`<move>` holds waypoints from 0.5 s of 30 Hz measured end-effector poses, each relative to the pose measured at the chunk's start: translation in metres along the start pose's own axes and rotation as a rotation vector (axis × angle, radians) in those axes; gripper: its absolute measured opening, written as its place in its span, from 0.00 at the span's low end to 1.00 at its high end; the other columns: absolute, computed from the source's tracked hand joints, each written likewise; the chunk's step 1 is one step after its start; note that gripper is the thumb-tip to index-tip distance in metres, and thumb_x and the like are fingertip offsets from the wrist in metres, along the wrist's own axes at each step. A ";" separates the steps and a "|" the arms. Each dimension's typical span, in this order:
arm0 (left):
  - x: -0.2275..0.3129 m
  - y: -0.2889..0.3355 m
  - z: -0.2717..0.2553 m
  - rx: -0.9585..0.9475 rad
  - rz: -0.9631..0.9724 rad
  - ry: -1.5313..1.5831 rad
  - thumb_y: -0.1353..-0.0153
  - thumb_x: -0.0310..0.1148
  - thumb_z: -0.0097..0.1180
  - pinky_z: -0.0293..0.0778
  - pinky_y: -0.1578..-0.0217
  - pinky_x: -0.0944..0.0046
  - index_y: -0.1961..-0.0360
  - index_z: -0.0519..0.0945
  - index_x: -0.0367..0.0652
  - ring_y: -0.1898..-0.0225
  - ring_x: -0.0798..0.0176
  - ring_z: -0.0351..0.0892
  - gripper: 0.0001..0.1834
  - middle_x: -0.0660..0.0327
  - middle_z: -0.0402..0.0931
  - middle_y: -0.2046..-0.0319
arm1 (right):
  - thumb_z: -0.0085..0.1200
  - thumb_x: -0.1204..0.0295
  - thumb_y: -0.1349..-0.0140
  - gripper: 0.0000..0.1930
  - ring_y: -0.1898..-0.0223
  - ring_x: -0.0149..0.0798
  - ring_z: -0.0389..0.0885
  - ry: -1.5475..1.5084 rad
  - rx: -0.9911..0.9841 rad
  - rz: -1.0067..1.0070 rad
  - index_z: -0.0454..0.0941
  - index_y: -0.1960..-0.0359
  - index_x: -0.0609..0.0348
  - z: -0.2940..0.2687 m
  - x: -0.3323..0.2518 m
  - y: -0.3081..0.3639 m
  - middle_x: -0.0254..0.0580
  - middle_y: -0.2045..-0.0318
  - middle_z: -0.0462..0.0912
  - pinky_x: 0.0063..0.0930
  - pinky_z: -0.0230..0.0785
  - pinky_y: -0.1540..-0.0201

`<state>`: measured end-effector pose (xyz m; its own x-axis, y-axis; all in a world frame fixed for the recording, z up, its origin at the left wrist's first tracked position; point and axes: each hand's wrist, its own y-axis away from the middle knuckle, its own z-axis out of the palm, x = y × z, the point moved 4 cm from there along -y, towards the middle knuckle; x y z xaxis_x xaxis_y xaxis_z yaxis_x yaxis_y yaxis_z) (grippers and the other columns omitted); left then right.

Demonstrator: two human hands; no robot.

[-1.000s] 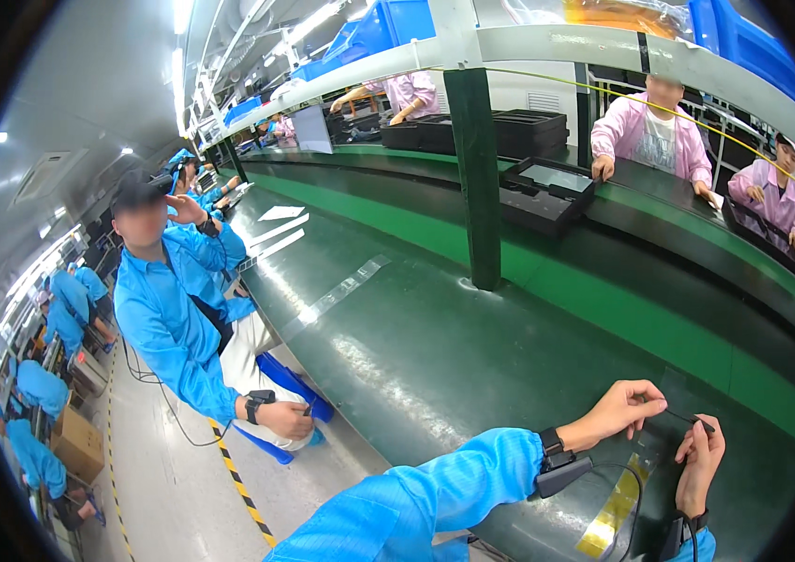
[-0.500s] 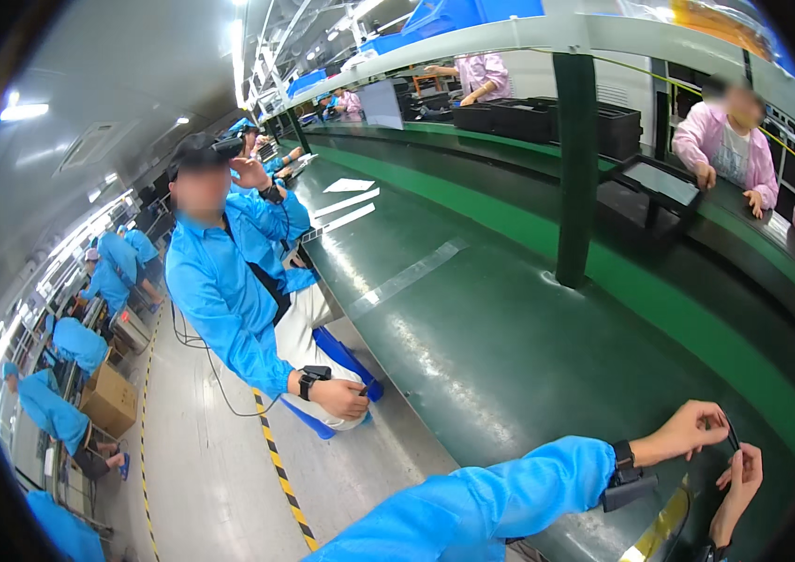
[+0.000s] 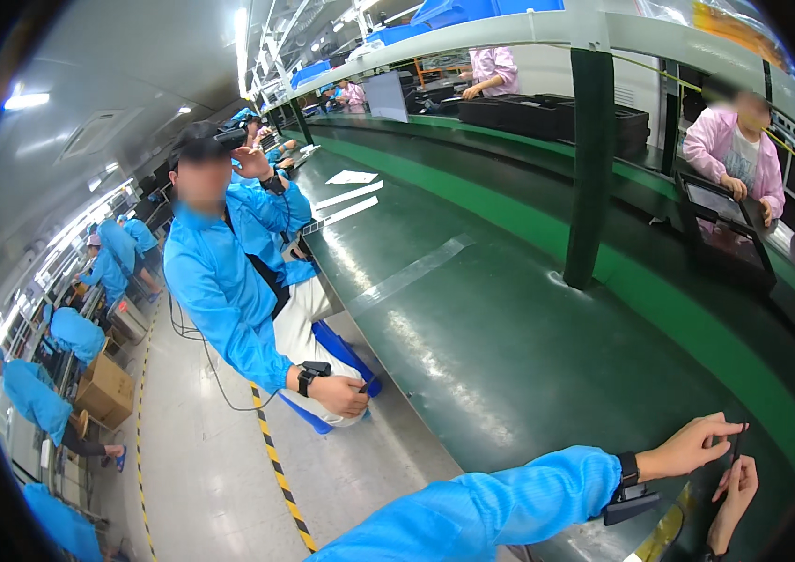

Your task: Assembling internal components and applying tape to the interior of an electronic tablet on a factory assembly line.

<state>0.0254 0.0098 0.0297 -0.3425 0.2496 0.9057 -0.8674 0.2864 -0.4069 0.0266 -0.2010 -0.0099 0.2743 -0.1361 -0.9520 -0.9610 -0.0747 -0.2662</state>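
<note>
At the lower right, over the green tabletop, my left hand reaches out in a blue sleeve with a black device strapped at the wrist. Its thumb and fingers pinch a thin, dark strip-like piece near the upper end. Just below, my right hand has its fingertips closed at the lower end of that same piece. The piece stands roughly upright between the two hands; its exact kind is too small to make out. Yellowish tape and a dark cable lie on the table by my left wrist.
A seated person in blue is at my left along the table edge. A dark green post rises from the table. Beyond it, a black tray sits on the dark conveyor before a person in pink. White paper strips lie farther off.
Both hands sit slightly lower in the picture, still on the dark piece. The black tray has moved rightward along the conveyor. The view has shifted a little.
</note>
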 end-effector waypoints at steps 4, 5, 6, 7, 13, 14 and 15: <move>0.009 0.005 0.002 0.007 0.103 -0.325 0.36 0.24 0.51 0.66 0.73 0.64 0.33 0.69 0.46 0.74 0.65 0.68 0.28 0.59 0.65 0.67 | 0.47 0.64 0.27 0.11 0.87 0.16 0.61 -0.017 0.000 0.032 0.73 0.60 0.60 0.002 -0.002 0.001 0.27 0.80 0.70 0.11 0.51 0.86; 0.011 0.006 0.003 0.016 0.145 -0.382 0.37 0.24 0.51 0.66 0.72 0.63 0.32 0.66 0.47 0.74 0.62 0.69 0.30 0.58 0.65 0.67 | 0.47 0.64 0.27 0.11 0.87 0.16 0.61 -0.002 0.013 0.023 0.74 0.59 0.61 0.003 -0.004 0.002 0.27 0.80 0.70 0.11 0.52 0.86; 0.010 0.005 0.002 0.012 0.137 -0.384 0.37 0.24 0.51 0.66 0.72 0.63 0.32 0.66 0.47 0.74 0.62 0.69 0.30 0.58 0.65 0.67 | 0.49 0.65 0.28 0.11 0.86 0.17 0.65 -0.014 -0.037 0.066 0.74 0.57 0.62 0.008 -0.013 0.004 0.29 0.79 0.73 0.11 0.54 0.86; 0.009 0.005 0.002 0.019 0.138 -0.399 0.39 0.25 0.53 0.66 0.72 0.62 0.31 0.64 0.47 0.74 0.61 0.69 0.33 0.58 0.65 0.67 | 0.49 0.65 0.28 0.11 0.86 0.17 0.65 -0.019 -0.033 0.074 0.74 0.57 0.62 0.009 -0.015 0.006 0.29 0.79 0.73 0.11 0.54 0.86; 0.005 0.006 0.004 -0.067 0.124 -0.459 0.50 0.31 0.63 0.67 0.74 0.60 0.27 0.56 0.48 0.74 0.58 0.70 0.48 0.58 0.67 0.67 | 0.54 0.70 0.33 0.08 0.84 0.20 0.70 0.008 -0.172 0.114 0.73 0.63 0.63 0.018 -0.019 0.013 0.33 0.76 0.77 0.12 0.60 0.84; 0.002 0.006 0.005 -0.081 0.125 -0.455 0.53 0.32 0.65 0.68 0.74 0.59 0.26 0.53 0.48 0.74 0.58 0.71 0.52 0.58 0.68 0.67 | 0.54 0.70 0.33 0.08 0.84 0.20 0.70 0.006 -0.167 0.117 0.73 0.63 0.63 0.015 -0.016 0.010 0.33 0.76 0.77 0.12 0.60 0.84; 0.003 0.008 0.007 -0.089 0.116 -0.449 0.53 0.32 0.65 0.68 0.74 0.59 0.26 0.53 0.48 0.74 0.58 0.71 0.52 0.58 0.68 0.67 | 0.54 0.71 0.33 0.07 0.83 0.19 0.69 -0.005 -0.163 0.113 0.72 0.64 0.62 0.012 -0.015 0.010 0.32 0.76 0.77 0.12 0.60 0.84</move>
<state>0.0152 0.0067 0.0303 -0.5746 -0.1346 0.8073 -0.7865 0.3636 -0.4992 0.0127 -0.1878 -0.0001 0.1641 -0.1475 -0.9753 -0.9672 -0.2184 -0.1297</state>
